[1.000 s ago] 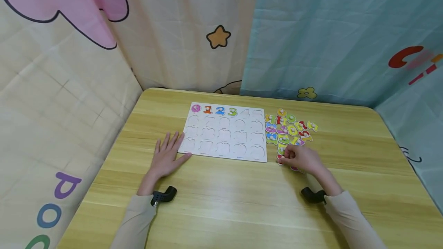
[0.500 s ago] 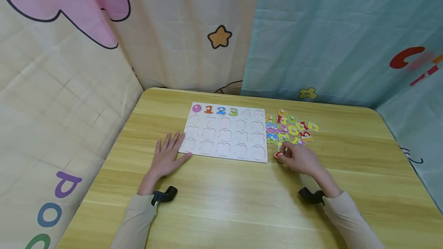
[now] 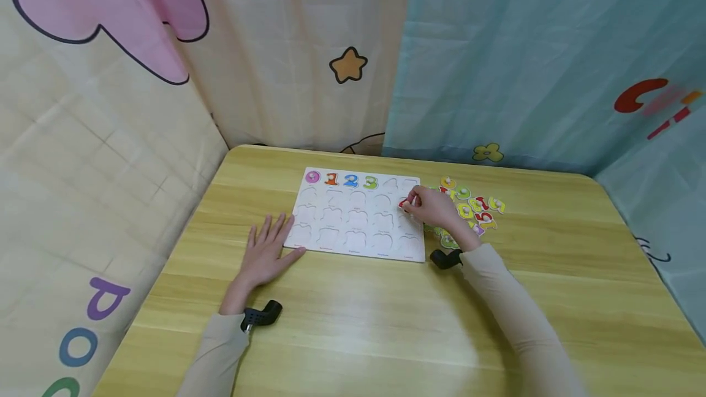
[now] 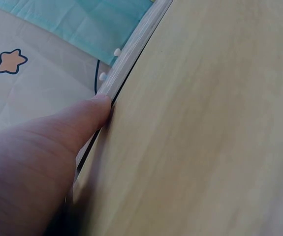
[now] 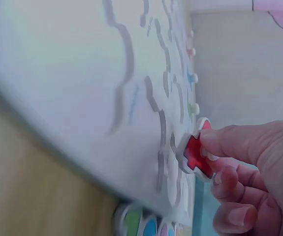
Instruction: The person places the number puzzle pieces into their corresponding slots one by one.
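Carrying it all, one worktop (image 3: 353, 323), and on it, one board (image 3: 369, 216), lying flat. Two hands in play: the left hand (image 3: 267, 253) spreads its fingers at the board's near left corner; the right hand (image 3: 438, 207) is over the right side, pinching. Off to the right, loose pieces (image 3: 465, 211), seven at the very least, but the right arm hides some, so no full count. Four more sit in the far row, left to right: 0 (image 3: 312, 177), 1 (image 3: 331, 179), 2 (image 3: 351, 180), 3 (image 3: 370, 182). And one red piece (image 5: 198, 156), tilted between thumb and finger, unseated! Looks like the placing step; next probably calls for lining it up with its matching recess, then lowering.
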